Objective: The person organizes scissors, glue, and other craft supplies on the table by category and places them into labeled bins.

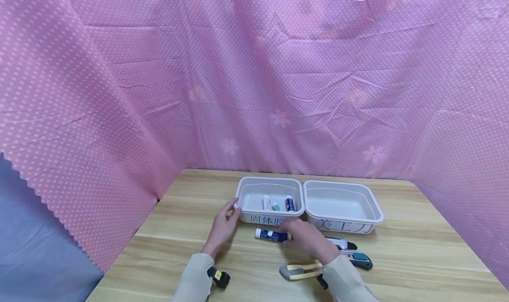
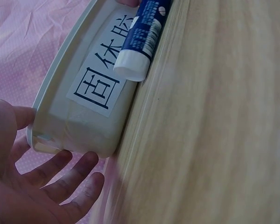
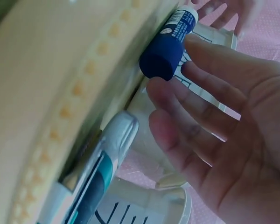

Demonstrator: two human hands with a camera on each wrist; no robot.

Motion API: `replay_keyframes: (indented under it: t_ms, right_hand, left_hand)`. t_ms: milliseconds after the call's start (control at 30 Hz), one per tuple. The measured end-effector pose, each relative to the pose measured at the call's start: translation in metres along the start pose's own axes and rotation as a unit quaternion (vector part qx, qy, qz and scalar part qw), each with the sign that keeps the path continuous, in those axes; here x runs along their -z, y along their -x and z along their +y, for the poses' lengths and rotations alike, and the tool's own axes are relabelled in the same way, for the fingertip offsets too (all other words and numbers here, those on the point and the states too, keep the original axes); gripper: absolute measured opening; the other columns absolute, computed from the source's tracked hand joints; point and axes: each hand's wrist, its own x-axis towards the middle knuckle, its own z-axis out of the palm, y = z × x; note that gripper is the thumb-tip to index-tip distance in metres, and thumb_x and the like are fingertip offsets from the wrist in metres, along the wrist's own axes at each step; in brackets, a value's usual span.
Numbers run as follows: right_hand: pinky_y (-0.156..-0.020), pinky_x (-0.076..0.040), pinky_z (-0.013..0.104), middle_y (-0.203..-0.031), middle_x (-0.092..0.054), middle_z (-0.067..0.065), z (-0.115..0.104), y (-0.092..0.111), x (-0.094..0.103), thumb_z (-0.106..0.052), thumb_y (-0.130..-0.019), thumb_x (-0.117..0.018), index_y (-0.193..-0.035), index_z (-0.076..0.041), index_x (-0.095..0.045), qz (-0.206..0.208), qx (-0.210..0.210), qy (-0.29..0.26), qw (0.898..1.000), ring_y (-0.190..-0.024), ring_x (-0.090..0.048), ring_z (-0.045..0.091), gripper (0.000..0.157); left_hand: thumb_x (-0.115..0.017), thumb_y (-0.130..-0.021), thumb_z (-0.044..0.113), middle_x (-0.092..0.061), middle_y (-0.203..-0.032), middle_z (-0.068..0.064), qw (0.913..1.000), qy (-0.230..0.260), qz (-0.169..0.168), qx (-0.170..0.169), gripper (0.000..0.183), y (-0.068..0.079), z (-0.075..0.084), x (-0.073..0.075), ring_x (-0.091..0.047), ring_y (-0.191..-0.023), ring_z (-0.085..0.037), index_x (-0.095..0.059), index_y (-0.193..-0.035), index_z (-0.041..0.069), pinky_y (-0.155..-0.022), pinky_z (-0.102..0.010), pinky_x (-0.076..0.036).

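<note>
A blue and white glue stick (image 1: 270, 235) (image 2: 142, 37) (image 3: 170, 44) lies on the wooden table (image 1: 417, 258) just in front of the left white bin (image 1: 270, 179) (image 2: 84, 126). My right hand (image 1: 296, 233) (image 3: 214, 107) hovers at the stick's blue end with fingers straight, not closed round it. At the bin's front left corner my left hand (image 1: 228, 213) (image 2: 51, 186) has spread fingers and its thumb against the rim. Inside this bin lie three small glue sticks (image 1: 289, 203).
The right white bin (image 1: 343, 185) (image 3: 144, 205) stands empty against the left one. Two teal utility knives (image 1: 358, 260) (image 3: 98, 172) and a yellow one (image 1: 298, 271) lie on the table near my right wrist. Pink dotted cloth (image 1: 119, 94) closes off the back and both sides.
</note>
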Motion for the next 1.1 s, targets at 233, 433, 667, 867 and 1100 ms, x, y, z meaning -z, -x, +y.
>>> replay_keyframes:
  t_ms: [233,433,667,867,1100]
  right_hand:
    - [-0.078,-0.059,0.038,-0.110,-0.072,-0.002,-0.0019,-0.0009,-0.0046,-0.014,-0.085,-0.081,-0.114,-0.017,-0.075,-0.024,-0.025,-0.005,0.999,-0.093,-0.067,0.014,0.029]
    - [-0.071,-0.057,0.031,-0.099,-0.070,-0.004,-0.0028,-0.0028,-0.0076,-0.012,-0.087,-0.080,-0.107,-0.018,-0.073,-0.040,-0.041,-0.014,0.998,-0.077,-0.059,0.005,0.023]
    - [-0.076,-0.059,0.032,-0.103,-0.071,-0.002,-0.0036,-0.0022,-0.0084,-0.007,-0.087,-0.079,-0.110,-0.017,-0.072,-0.043,-0.035,-0.023,0.998,-0.084,-0.064,0.009,0.026]
    - [-0.079,-0.059,0.032,-0.105,-0.070,-0.002,-0.0037,-0.0006,-0.0070,-0.003,-0.087,-0.078,-0.111,-0.018,-0.073,-0.037,-0.031,-0.025,0.999,-0.090,-0.064,0.011,0.028]
    - [-0.081,-0.059,0.032,-0.104,-0.071,-0.001,-0.0047,0.0012,-0.0039,0.000,-0.086,-0.078,-0.109,-0.015,-0.074,-0.017,0.000,-0.022,1.000,-0.093,-0.066,0.013,0.028]
  left_hand:
    - [-0.056,-0.105,0.041,-0.052,-0.150,-0.016,1.0000,-0.001,-0.001,0.000,0.053,-0.0011,-0.0014,-0.0009,-0.066,-0.110,-0.026,-0.045,-0.154,0.028,-0.099,-0.047,-0.055]
    - [-0.056,-0.105,0.039,-0.052,-0.150,-0.017,1.0000,-0.003,0.001,0.000,0.052,-0.0003,-0.0010,-0.0014,-0.066,-0.109,-0.027,-0.046,-0.154,0.026,-0.098,-0.047,-0.055]
    - [-0.056,-0.105,0.037,-0.054,-0.148,-0.018,0.9999,-0.010,0.004,-0.010,0.051,0.0002,-0.0012,-0.0009,-0.067,-0.108,-0.027,-0.047,-0.154,0.025,-0.097,-0.047,-0.055]
    - [-0.056,-0.106,0.037,-0.055,-0.146,-0.019,0.9997,-0.018,0.004,-0.018,0.050,0.0006,-0.0026,-0.0007,-0.067,-0.108,-0.027,-0.048,-0.153,0.023,-0.097,-0.048,-0.055]
    - [-0.055,-0.106,0.039,-0.053,-0.148,-0.020,0.9997,-0.018,0.003,-0.014,0.050,0.0006,-0.0031,-0.0010,-0.067,-0.111,-0.029,-0.048,-0.153,0.024,-0.099,-0.050,-0.055]
